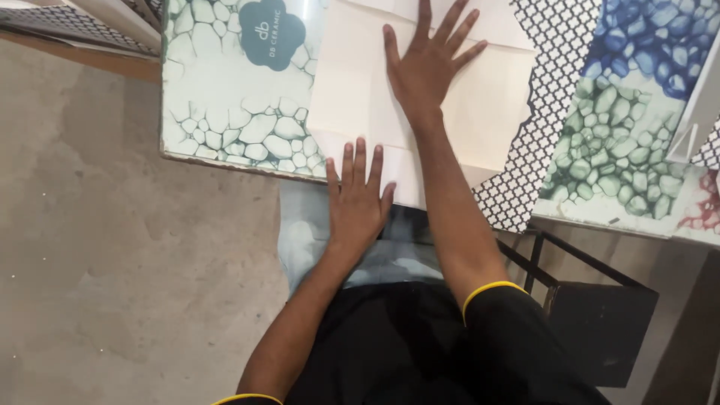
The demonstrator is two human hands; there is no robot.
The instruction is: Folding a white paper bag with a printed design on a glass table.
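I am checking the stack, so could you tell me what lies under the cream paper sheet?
The cream paper sheet lies on patterned tiles, pressed flat by the left hand and the right hand. What is directly beneath its middle is covered.

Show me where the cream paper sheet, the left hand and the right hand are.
cream paper sheet [352, 90]: head view, bare left part of the sheet.
left hand [356, 202]: head view, back of the hand, flat on the sheet's near edge.
right hand [424, 71]: head view, back of the hand, fingers spread.
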